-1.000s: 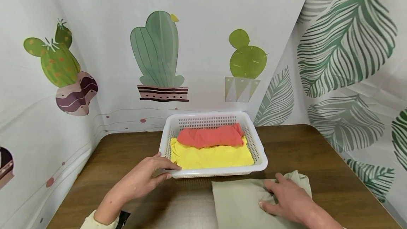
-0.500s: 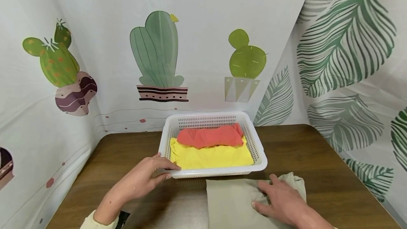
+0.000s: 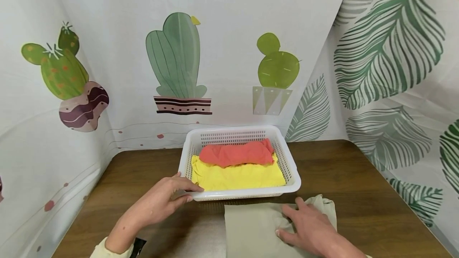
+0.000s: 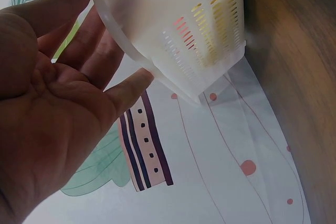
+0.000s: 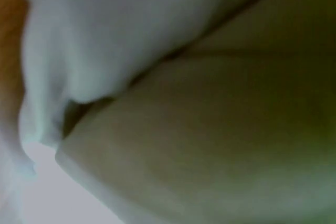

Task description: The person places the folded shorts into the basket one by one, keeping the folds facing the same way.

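Observation:
A white plastic basket (image 3: 244, 195) stands at the back of the table with a folded yellow cloth (image 3: 240, 176) and a folded red cloth (image 3: 236, 153) inside. My left hand (image 3: 159, 200) holds its front left corner, fingers over the rim and thumb on the outside; the left wrist view shows the thumb against the rim. In front of the basket lies a folded grey-green cloth (image 3: 247, 226). My right hand (image 3: 310, 226) is on its right part, thumb and fingers gripping creased fabric. Close, blurred folds of this cloth (image 5: 184, 129) fill the right wrist view.
The brown wooden table (image 3: 358, 194) extends to both sides of the basket. Behind it hangs a white curtain (image 3: 229, 51) printed with cacti and leaves, close to the basket's back. A small black item (image 3: 138, 246) shows at my left cuff.
The right hand and the grey-green cloth have slid left together along the table, stopping in front of the basket's right half. The left hand and basket have stayed in place.

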A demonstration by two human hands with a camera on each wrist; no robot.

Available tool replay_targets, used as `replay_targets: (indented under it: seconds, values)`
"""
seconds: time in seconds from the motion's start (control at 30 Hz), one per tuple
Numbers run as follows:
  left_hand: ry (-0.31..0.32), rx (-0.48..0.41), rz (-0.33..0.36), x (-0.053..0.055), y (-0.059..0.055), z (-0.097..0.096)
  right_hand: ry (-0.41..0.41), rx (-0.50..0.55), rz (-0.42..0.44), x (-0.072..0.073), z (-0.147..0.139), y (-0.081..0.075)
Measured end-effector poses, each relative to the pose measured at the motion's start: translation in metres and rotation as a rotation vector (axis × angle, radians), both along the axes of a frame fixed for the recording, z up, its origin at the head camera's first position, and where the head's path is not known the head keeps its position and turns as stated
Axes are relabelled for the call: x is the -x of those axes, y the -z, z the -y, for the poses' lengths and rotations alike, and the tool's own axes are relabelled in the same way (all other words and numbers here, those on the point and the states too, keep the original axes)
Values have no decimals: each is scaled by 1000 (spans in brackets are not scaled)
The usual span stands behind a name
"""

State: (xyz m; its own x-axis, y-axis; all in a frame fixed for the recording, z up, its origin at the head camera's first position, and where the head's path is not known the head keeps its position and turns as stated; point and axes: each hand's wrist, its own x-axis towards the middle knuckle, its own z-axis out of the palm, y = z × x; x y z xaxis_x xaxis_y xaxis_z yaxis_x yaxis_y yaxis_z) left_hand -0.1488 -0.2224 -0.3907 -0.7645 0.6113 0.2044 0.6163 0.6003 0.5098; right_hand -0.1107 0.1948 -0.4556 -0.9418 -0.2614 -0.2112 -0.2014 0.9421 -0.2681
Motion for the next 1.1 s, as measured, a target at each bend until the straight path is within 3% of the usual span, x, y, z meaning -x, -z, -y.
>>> replay_targets:
  seconds: [0.9, 1.1]
  values:
    - [0, 3, -3, 1, 2, 1, -13, -55, 31, -1, 37, -1]
    - [-4, 6, 16, 0, 2, 0, -23, -59, 3, -3, 43, 0]
